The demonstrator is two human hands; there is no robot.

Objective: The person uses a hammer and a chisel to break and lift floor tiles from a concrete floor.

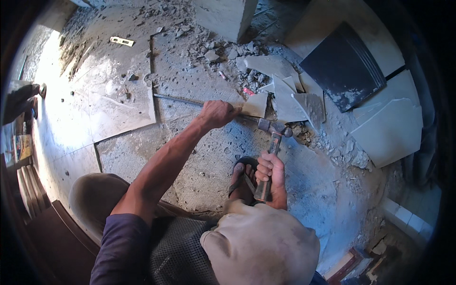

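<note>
The steel bar [178, 99] lies low over the rough concrete floor [204, 156], its far tip at the exposed edge of the pale floor tile [118, 107], between nine and ten o'clock from the left hand [219, 114]. That hand is closed in a full fist round the shaft; a firm but springy hold would steer it while letting shock pass. Between three and four o'clock from the fist, the hammer [275, 139] has its head at the bar's butt end, though whether they touch is hard to tell from above. The right hand [271, 171], at six o'clock from the hammer head, has its fingers wrapped tight round the handle. Best to strike square and in line with the bar, at a shallow angle, so force runs beneath the tile rather than glancing toward the left knuckles. At seven o'clock from the head, the sandalled foot [238, 175] sits close to the swing and would be safer drawn back. Toward one o'clock, broken tile pieces [289, 105] show sharp edges that wrists should avoid.
</note>
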